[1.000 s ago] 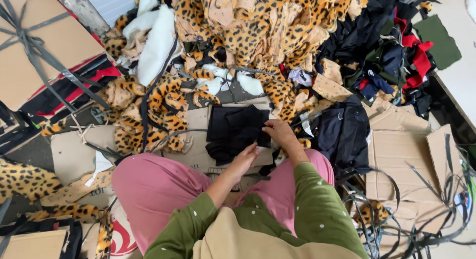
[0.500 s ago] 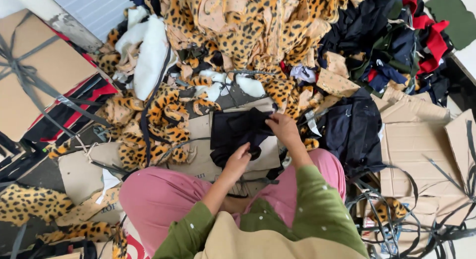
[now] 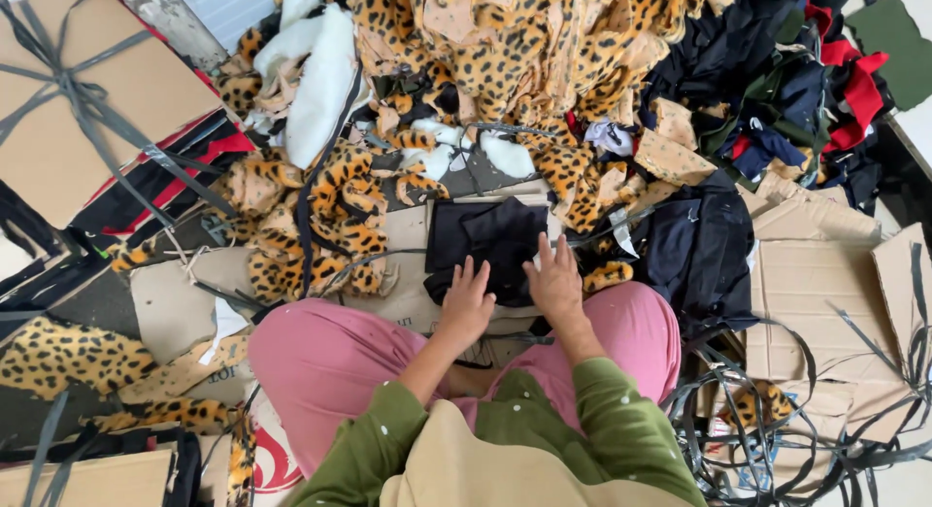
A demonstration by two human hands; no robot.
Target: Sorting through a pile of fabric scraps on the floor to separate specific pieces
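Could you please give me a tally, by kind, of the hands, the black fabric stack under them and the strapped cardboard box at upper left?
Hands: 2, left hand and right hand, both flat on the fabric
Black fabric stack: 1
Strapped cardboard box: 1
Total: 4

Garment workshop: leopard-print fabric heaps [image 3: 505,51], flattened cardboard boxes [image 3: 825,294], strapping bands [image 3: 777,420].
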